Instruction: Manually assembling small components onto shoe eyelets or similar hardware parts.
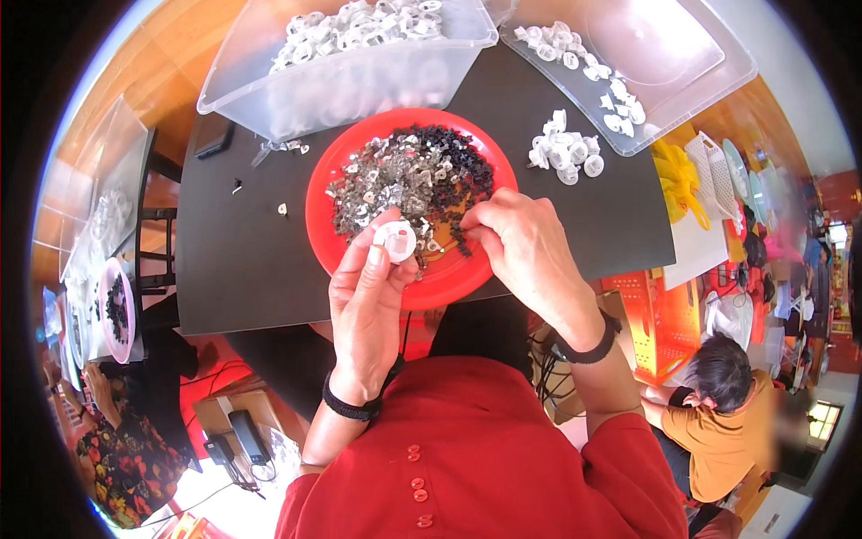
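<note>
Between the thumb and fingers of my left hand (361, 301) is a round white plastic part (396, 241) with an opening in its middle, held over the near side of a red plate (320, 199). To its right, my right hand (532, 254) reaches over the plate's rim with thumb and forefinger pinched together among small black pieces (465, 160). Whether a piece sits in that pinch is too small to make out. Small shiny metal-looking pieces (382, 184) fill the left and middle of the plate.
A clear bin (341, 94) heaped with white parts stands behind the plate. Right of it lies a clear tray (669, 99) with more parts, and a loose pile of white parts (566, 151). A dark phone (214, 139) rests far left. Another person (727, 422) sits at right.
</note>
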Action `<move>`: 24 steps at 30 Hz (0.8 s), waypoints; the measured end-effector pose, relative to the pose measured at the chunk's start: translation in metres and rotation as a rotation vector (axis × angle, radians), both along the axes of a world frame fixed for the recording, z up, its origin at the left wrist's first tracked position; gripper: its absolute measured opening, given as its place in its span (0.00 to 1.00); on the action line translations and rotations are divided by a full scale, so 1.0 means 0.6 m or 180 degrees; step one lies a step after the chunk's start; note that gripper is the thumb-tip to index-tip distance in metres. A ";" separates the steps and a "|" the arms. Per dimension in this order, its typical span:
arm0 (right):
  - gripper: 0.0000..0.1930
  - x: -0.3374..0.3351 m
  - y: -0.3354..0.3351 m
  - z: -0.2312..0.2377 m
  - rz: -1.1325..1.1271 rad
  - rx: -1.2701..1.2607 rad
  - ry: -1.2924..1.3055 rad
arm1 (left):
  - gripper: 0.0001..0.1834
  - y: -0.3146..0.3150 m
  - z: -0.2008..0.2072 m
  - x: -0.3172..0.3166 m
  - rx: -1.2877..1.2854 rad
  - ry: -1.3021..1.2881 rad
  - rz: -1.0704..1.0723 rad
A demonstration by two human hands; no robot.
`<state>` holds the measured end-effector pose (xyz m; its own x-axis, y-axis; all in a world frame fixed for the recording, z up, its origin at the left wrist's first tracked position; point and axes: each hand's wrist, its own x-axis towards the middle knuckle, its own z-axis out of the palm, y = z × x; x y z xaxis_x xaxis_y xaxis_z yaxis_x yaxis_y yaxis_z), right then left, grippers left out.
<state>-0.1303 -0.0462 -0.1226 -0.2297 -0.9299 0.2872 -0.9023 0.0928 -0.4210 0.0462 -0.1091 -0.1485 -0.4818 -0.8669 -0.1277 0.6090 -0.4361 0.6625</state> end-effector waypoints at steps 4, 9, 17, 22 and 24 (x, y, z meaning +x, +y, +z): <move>0.04 0.018 -0.006 -0.001 0.0135 0.0146 -0.0060 | 0.17 -0.002 -0.006 0.004 -0.0114 0.0096 -0.0110; 0.04 0.031 -0.010 -0.019 0.0318 0.0031 0.0048 | 0.18 0.000 -0.004 0.002 -0.0041 0.0066 -0.0034; 0.05 0.025 -0.007 -0.010 0.0307 -0.0094 -0.0339 | 0.17 0.005 0.006 -0.002 -0.0213 -0.0131 -0.0141; 0.06 0.003 0.007 0.038 0.0622 0.0490 -0.1848 | 0.12 0.011 0.007 0.000 -0.2094 -0.1664 -0.0034; 0.07 -0.004 0.014 0.046 0.0704 0.0584 -0.2182 | 0.11 0.010 0.018 -0.007 -0.2679 -0.2133 0.0109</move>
